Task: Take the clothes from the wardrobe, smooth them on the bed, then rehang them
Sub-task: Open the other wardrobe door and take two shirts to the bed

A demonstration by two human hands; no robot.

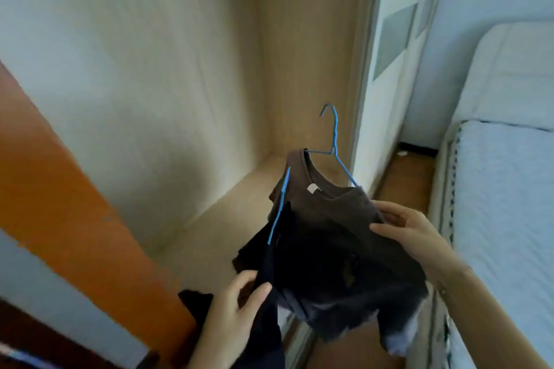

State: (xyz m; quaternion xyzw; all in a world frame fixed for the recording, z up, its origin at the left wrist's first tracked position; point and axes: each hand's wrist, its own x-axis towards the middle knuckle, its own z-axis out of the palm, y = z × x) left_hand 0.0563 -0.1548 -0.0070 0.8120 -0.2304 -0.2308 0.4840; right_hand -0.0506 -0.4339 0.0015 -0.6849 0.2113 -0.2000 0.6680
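Observation:
A brown T-shirt (332, 219) hangs on a blue wire hanger (334, 141) whose hook points up and left, in front of the open wardrobe (180, 84). My right hand (410, 234) grips the shirt's right shoulder. A second blue hanger (278, 210) carries a dark navy garment (269, 293) to the left of the shirt; my left hand (233, 305) pinches that dark cloth from below. Both garments are bunched together, and their lower parts hang toward the floor.
The wardrobe's pale wooden interior and floor panel (239, 219) lie ahead. An orange panel (75, 204) runs diagonally at left. A sliding door (395, 54) stands right of the opening. The bed (503, 204) with a white cover is at right, past a strip of wooden floor (404, 183).

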